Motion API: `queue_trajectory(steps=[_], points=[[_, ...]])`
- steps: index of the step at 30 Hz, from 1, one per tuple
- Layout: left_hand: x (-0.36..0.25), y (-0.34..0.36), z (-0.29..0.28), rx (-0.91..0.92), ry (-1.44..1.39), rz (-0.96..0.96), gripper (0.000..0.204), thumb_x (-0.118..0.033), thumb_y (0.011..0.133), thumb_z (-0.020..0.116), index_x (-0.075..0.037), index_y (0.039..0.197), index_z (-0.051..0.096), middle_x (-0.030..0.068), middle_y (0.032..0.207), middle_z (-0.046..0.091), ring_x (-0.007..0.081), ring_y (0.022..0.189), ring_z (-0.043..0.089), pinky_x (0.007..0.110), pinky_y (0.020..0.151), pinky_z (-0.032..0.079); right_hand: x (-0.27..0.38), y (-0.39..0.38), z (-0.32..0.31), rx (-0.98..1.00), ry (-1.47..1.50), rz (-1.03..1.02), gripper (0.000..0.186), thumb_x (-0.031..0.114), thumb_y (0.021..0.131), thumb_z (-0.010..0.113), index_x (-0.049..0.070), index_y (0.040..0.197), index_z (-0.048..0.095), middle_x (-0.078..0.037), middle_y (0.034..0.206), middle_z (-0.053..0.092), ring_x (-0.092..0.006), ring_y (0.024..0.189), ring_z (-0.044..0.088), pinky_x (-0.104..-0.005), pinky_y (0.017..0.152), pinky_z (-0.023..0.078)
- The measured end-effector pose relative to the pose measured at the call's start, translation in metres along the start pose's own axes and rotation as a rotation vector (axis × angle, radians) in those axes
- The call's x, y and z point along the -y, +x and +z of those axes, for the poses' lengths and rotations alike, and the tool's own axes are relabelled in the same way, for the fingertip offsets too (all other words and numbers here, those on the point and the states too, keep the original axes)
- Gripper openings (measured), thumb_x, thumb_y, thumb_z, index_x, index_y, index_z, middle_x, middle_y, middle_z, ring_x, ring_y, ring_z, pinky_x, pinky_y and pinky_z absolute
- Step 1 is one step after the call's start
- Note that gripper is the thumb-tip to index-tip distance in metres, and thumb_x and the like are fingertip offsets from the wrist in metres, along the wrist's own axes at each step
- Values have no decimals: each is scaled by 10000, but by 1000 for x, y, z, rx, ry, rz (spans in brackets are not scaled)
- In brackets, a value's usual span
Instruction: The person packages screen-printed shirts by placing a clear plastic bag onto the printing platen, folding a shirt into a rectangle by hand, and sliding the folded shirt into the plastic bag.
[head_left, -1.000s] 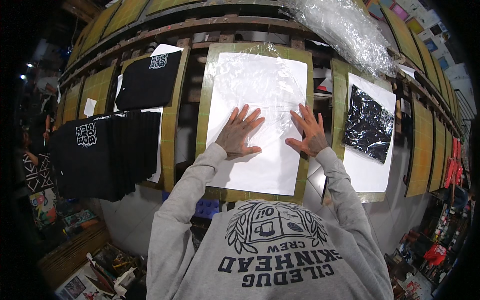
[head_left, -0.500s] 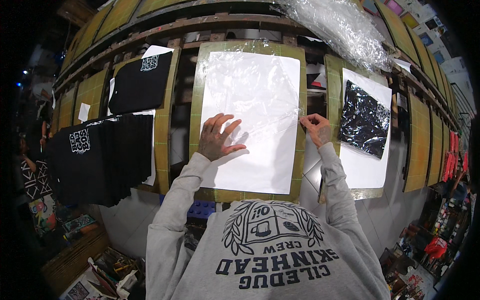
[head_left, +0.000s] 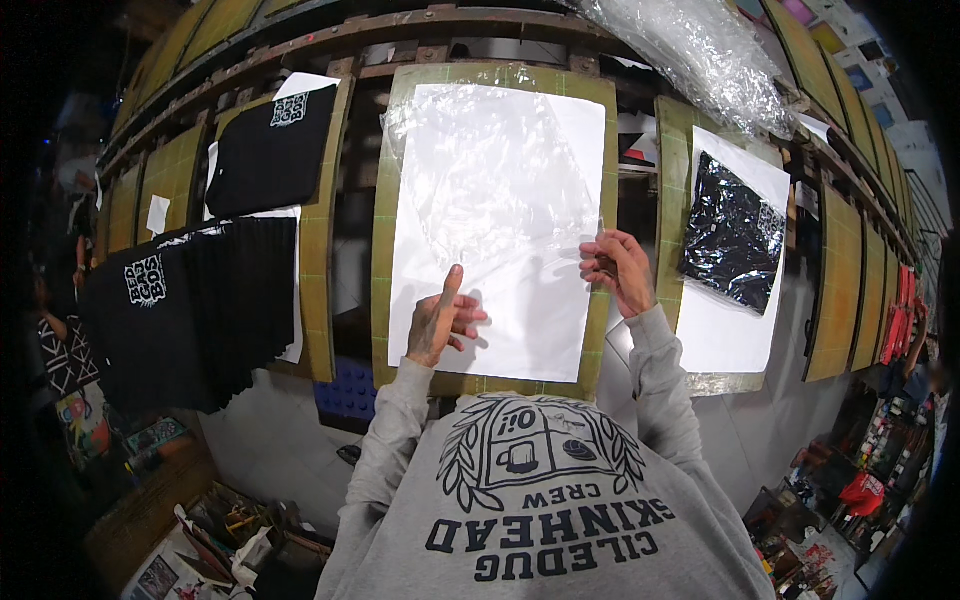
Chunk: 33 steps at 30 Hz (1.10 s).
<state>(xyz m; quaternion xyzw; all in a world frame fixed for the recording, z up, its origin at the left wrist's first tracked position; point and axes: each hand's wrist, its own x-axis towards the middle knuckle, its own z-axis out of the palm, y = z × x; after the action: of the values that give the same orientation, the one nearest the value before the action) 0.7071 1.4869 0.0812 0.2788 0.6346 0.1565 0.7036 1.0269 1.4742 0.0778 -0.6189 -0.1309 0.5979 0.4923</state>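
A clear plastic bag [head_left: 500, 180] lies wrinkled and shiny over a white sheet [head_left: 480, 345] on the middle olive-green board [head_left: 385, 330]. Over the sheet's lower left part is my left hand [head_left: 436, 325], open, its thumb raised and its fingers apart, holding nothing. At the sheet's right edge my right hand [head_left: 622, 270] pinches the bag's edge; the exact grip is partly hidden by the fingers. To the right, a folded black shirt in clear plastic [head_left: 733, 235] rests on another white sheet [head_left: 720, 345].
Folded black shirts [head_left: 190, 310] overlap in a row at the left, with another folded black shirt [head_left: 272, 150] beyond them. A heap of clear plastic [head_left: 690, 60] lies at the back right. A blue studded object [head_left: 345, 395] sits below the boards. More boards [head_left: 840, 290] line the right.
My left hand has lifted off the sheet, turned thumb up and come nearer to me. My right hand has moved slightly left and nearer. The bag's upper part has shifted left.
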Motion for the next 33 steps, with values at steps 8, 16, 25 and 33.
queue_trajectory(steps=[8, 16, 25, 33], points=[[26, 21, 17, -115, -221, 137, 458, -390, 985, 695, 17, 1195, 693, 141, 1066, 779, 86, 570, 629, 203, 403, 435, -13, 8, 30, -30, -132, 167, 486, 316, 911, 829, -39, 1156, 603, -136, 914, 715, -187, 645, 705, -288, 500, 600], [35, 17, 9, -85, -181, 186, 473, -394, 998, 685, 27, 1212, 679, 149, 1112, 772, 61, 581, 610, 186, 422, 415, -32, 22, 20, -95, -16, 72, 298, 208, 952, 772, -40, 1068, 657, -139, 869, 715, -202, 623, 712, -314, 461, 589], [36, 9, 9, -128, -174, 186, 471, -378, 999, 670, 31, 1232, 655, 126, 1098, 776, 110, 610, 664, 212, 459, 391, -34, 39, -33, -254, -121, -182, 244, 179, 1008, 668, -51, 1085, 648, -161, 892, 713, -220, 600, 702, -327, 484, 577], [30, 10, -20, -157, -42, 205, 446, -431, 989, 681, -18, 1155, 710, 72, 1041, 795, 69, 628, 651, 185, 452, 404, -15, 15, -27, -172, -729, -545, 143, 142, 979, 718, 9, 1029, 728, -15, 822, 686, -70, 612, 586, -221, 568, 495]])
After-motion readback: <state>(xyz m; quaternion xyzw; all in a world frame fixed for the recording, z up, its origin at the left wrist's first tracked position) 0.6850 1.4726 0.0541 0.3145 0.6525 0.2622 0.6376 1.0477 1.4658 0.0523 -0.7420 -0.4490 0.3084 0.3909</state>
